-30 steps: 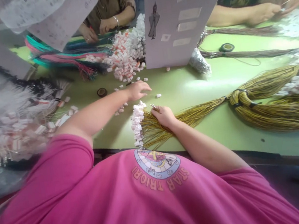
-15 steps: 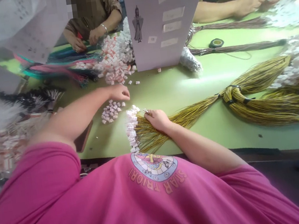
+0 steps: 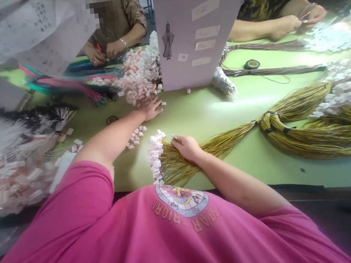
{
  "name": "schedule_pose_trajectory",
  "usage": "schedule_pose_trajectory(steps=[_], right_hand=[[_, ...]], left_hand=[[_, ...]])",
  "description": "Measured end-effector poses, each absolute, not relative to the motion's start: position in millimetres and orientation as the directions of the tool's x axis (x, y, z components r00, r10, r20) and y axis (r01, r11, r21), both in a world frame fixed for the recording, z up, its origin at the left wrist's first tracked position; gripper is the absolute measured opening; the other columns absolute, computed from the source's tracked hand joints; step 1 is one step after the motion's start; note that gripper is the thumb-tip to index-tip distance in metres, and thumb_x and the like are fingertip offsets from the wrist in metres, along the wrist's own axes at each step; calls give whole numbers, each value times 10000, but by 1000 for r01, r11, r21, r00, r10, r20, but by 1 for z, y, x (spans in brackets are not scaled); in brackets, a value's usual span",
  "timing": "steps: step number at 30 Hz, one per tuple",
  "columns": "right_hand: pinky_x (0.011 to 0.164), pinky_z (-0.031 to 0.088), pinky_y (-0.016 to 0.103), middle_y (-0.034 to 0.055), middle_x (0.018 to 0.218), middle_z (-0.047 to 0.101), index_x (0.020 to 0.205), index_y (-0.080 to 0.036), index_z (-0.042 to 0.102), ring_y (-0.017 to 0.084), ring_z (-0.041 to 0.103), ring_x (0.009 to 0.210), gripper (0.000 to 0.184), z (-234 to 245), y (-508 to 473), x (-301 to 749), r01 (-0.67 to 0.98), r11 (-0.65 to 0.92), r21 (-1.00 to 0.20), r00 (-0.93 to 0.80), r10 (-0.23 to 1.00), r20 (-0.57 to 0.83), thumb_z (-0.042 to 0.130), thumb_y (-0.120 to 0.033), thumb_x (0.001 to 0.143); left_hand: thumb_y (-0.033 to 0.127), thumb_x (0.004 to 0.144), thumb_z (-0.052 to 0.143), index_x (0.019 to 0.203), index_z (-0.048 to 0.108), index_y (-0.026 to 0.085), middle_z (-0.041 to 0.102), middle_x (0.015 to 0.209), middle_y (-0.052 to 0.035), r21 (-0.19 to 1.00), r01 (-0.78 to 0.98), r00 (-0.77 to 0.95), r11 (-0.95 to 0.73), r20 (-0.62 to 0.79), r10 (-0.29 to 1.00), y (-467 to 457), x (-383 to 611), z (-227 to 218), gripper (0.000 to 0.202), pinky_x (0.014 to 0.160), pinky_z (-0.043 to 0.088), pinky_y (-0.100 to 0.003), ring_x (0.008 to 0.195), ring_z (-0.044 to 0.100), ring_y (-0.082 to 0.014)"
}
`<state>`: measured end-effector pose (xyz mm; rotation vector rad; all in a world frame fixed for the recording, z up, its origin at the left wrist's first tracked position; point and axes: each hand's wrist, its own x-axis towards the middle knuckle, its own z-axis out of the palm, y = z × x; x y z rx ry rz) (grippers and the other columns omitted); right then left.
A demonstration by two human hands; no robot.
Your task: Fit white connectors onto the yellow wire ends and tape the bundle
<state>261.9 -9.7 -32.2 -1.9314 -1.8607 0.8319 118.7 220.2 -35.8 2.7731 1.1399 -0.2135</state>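
Observation:
My left hand (image 3: 151, 108) lies stretched out, palm down, at the near edge of a heap of white and orange connectors (image 3: 134, 74). A loose white connector (image 3: 163, 103) is by its fingertips. Under my left forearm is a small pile of white connectors (image 3: 137, 135), partly hidden. My right hand (image 3: 188, 148) is closed around yellow-and-black wires (image 3: 225, 141), near their left ends. Thin silvery tips stick up at its fingers. White connectors (image 3: 155, 155) sit in a row on the left ends of those wires.
A purple panel (image 3: 187, 71) stands upright ahead, with a silvery wrapped bundle (image 3: 223, 83) at its foot. A tape roll (image 3: 251, 64) lies behind. Tied yellow wire bundles (image 3: 289, 134) fill the right. Bagged connectors (image 3: 10, 179) are at left. Two co-workers' hands (image 3: 287, 26) work across the table.
My left hand has moved away from me and slightly right, from curled fingers to spread ones. My right hand keeps its hold on the wires. The view has shifted a little.

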Motion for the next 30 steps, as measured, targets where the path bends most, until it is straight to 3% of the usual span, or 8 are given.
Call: schedule_pose_trajectory(steps=[4, 6, 10, 12, 14, 17, 23, 30], right_hand=[[599, 304, 235, 29, 697, 630, 725, -209, 573, 146, 504, 639, 324, -35, -9, 261, 799, -71, -597, -38, 985, -167, 377, -393, 906], [594, 299, 239, 33, 695, 631, 720, -209, 575, 148, 503, 631, 334, -37, -9, 261, 803, -62, -592, -43, 986, -161, 373, -396, 910], [592, 294, 245, 39, 691, 626, 705, -207, 563, 148, 496, 623, 345, -40, -8, 261, 805, -58, -590, -39, 988, -150, 368, -402, 912], [592, 293, 246, 36, 684, 618, 700, -208, 550, 148, 489, 619, 340, -40, -8, 262, 802, -60, -594, -38, 988, -151, 369, -405, 909], [593, 295, 243, 31, 677, 609, 698, -208, 541, 146, 485, 620, 337, -40, -8, 263, 795, -63, -603, -40, 987, -156, 370, -411, 907], [598, 301, 238, 24, 673, 602, 699, -210, 537, 143, 488, 628, 336, -40, -9, 263, 789, -66, -611, -42, 986, -161, 370, -413, 907], [600, 303, 235, 17, 668, 598, 694, -210, 531, 137, 480, 625, 325, -39, -11, 263, 778, -78, -623, -36, 985, -169, 381, -411, 901], [595, 296, 235, 14, 650, 567, 674, -206, 490, 133, 454, 612, 325, -40, -10, 263, 771, -71, -633, -40, 986, -159, 375, -417, 892]], left_hand=[[601, 885, 376, 1507, 257, 207, 66, 1592, -107, 46, 630, 756, -775, -263, 599, 198, 84, -29, 746, 1182, 65, -467, 1468, 68, -307], [580, 883, 406, 1481, 328, 215, 110, 1588, -100, 77, 552, 818, -831, -247, 520, 189, 67, -24, 705, 1179, 84, -484, 1458, 140, -309], [452, 907, 413, 1306, 562, 179, 390, 1487, -93, 131, 527, 844, -840, 38, 535, 207, 53, -18, 505, 1170, 217, -437, 1358, 366, -257], [383, 921, 375, 1246, 603, 176, 503, 1396, -88, 173, 598, 761, -782, 180, 623, 230, 59, -18, 447, 1140, 298, -399, 1297, 433, -224], [323, 919, 352, 1255, 595, 184, 543, 1353, -80, 209, 625, 718, -752, 224, 659, 251, 73, -19, 438, 1125, 327, -375, 1268, 463, -202], [316, 899, 383, 1308, 559, 149, 487, 1415, -94, 212, 604, 755, -768, 157, 637, 264, 103, -23, 476, 1152, 277, -355, 1329, 410, -206], [571, 916, 313, 1505, 238, 94, 97, 1583, -136, 74, 674, 737, -735, -133, 663, 256, 147, -35, 762, 1189, 93, -457, 1467, 96, -293], [601, 920, 266, 1482, 314, 113, 147, 1576, -144, 22, 643, 757, -766, -175, 630, 234, 125, -29, 746, 1184, 108, -465, 1453, 157, -307]])
